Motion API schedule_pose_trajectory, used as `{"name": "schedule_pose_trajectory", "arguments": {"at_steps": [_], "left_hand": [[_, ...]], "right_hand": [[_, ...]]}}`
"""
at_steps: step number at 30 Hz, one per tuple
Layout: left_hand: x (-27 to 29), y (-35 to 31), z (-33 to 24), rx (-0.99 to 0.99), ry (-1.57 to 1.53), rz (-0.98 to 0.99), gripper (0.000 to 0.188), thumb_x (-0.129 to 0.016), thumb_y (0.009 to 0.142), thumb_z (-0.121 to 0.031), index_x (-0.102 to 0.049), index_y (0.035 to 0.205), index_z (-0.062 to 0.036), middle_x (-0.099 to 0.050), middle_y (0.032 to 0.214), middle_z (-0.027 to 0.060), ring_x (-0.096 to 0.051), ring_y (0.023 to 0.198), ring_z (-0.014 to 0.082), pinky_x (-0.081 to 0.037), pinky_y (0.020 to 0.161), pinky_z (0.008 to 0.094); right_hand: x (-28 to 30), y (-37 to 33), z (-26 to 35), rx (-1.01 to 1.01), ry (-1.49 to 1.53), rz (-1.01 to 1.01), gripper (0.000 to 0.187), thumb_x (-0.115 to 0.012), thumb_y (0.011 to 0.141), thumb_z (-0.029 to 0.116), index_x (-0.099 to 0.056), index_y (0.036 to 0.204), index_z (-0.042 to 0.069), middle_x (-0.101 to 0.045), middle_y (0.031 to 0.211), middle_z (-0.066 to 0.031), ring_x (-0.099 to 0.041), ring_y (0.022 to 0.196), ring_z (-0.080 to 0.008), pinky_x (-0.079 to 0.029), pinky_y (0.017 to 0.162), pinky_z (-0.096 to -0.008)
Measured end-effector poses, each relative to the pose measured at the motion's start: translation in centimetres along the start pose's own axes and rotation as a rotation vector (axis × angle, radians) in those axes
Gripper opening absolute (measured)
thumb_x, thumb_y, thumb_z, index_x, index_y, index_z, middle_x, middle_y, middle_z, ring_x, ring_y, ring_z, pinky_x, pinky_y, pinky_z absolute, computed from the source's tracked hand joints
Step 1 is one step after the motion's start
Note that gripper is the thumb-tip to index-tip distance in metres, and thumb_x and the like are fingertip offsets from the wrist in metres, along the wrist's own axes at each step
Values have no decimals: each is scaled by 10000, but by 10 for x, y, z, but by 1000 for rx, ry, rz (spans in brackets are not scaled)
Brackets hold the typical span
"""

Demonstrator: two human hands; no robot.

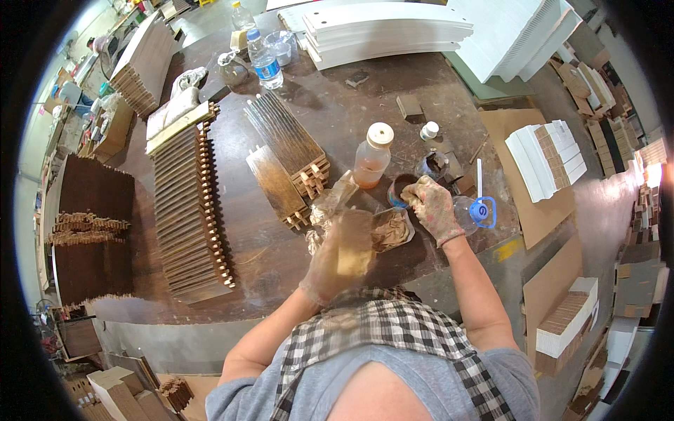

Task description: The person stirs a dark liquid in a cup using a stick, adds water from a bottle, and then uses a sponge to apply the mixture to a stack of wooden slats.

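My left hand (328, 259), in a worn work glove, is smeared by motion just in front of my apron. A pale yellowish patch (354, 258) shows blurred beside it, too unclear to name. My right hand (433, 205), in a stained glove, has its fingers pinched together at the rim of a small can with dark contents (401, 189). What they hold, if anything, is hidden. Between the hands sits a tray of crumpled brown paper (393, 230). Behind them stands a plastic bottle of amber liquid (371, 158) with a cream cap.
Dark-stained wooden strips lie in a long row (189, 210) and in two smaller bundles (288, 144) on the brown table (316, 91). A water bottle (265, 62) and curved white panels (390, 31) stand at the back. A cut clear jug (469, 212) lies right of my hand.
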State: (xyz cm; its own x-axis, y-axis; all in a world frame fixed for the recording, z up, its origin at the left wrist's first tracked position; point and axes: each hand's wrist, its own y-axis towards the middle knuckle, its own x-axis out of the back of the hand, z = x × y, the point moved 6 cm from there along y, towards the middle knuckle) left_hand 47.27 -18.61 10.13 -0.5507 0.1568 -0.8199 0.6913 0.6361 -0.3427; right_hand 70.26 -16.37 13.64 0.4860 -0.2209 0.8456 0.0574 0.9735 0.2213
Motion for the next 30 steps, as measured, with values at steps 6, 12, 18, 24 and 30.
{"name": "schedule_pose_trajectory", "arguments": {"at_steps": [6, 12, 18, 24, 30], "left_hand": [[42, 24, 9, -166, 310, -99, 686, -753, 837, -129, -406, 1405, 39, -630, 1178, 158, -638, 1061, 308, -507, 963, 391], [14, 35, -7, -110, 399, -80, 583, -705, 845, -70, -446, 1357, 31, -611, 1176, 187, -626, 1049, 341, -502, 934, 414], [1, 37, -19, -115, 514, -41, 459, -607, 932, -194, -506, 1341, -14, -616, 1205, 162, -626, 1077, 299, -526, 910, 399], [3, 45, -15, -72, 551, -54, 600, -690, 860, -129, -452, 1388, 27, -575, 1253, 231, -564, 1201, 382, -464, 1028, 441], [24, 56, -5, -58, 374, -113, 636, -709, 841, -128, -451, 1401, 25, -573, 1312, 247, -559, 1248, 393, -459, 1041, 448]], "right_hand": [[2, 0, -12, -50, -184, -17, 96, -692, 846, 123, -722, 893, 45, -690, 919, -147, -698, 831, -322, -563, 744, -401], [19, -1, -11, -105, -2, -113, 69, -666, 855, 127, -674, 865, 59, -684, 831, -141, -695, 789, -322, -556, 692, -406], [20, -1, -1, -229, 230, -32, 130, -653, 877, 84, -631, 757, 39, -665, 745, -133, -683, 681, -279, -527, 629, -383], [13, 5, -4, -37, 39, -59, 136, -657, 859, 148, -636, 770, 48, -668, 769, -151, -669, 728, -347, -518, 627, -411], [14, 4, -21, -270, 298, -152, 86, -619, 865, 38, -632, 781, 30, -648, 689, -92, -637, 619, -194, -499, 598, -340]]}}
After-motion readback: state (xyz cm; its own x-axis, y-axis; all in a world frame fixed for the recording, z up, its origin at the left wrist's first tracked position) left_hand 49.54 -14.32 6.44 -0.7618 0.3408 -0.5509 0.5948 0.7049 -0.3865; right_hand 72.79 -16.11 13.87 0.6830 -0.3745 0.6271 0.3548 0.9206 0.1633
